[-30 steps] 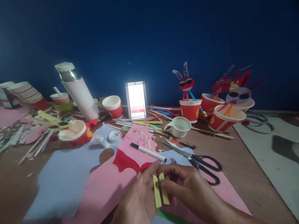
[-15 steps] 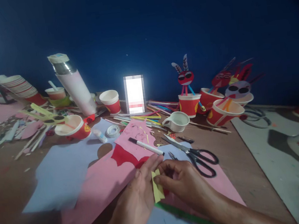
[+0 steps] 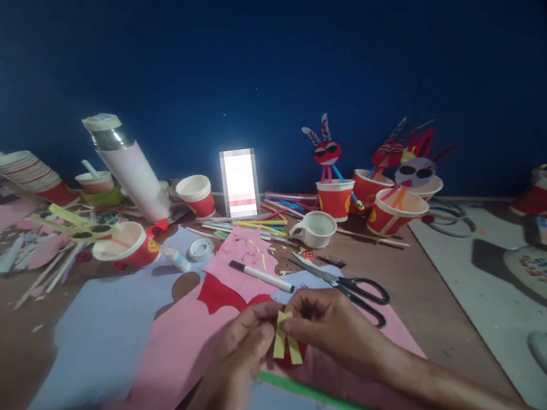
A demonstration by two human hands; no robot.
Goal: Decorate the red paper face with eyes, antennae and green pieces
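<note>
My left hand [image 3: 239,360] and my right hand [image 3: 334,329] meet low in the middle, over a pink paper sheet [image 3: 182,360]. Both pinch the top of two narrow yellow paper strips [image 3: 285,343], which hang down crossed in a loose V. A red paper cut-out [image 3: 222,296] lies on the pink sheet just beyond my fingers. A white marker [image 3: 260,275] with a black cap lies past it, and black-handled scissors [image 3: 349,284] lie to the right of my right hand.
A light blue sheet [image 3: 104,323] lies left. Red paper cups [image 3: 127,244], a tall white flask [image 3: 128,169], tape roll [image 3: 202,248], white mug [image 3: 316,228], coloured sticks and cup figures with sunglasses [image 3: 333,185] crowd the back against a dark blue wall. A grey mat [image 3: 480,287] lies right.
The two strips, held side by side and upright a second ago, now cross in a V. My left fingers have closed onto their top. The camera view shifted slightly right.
</note>
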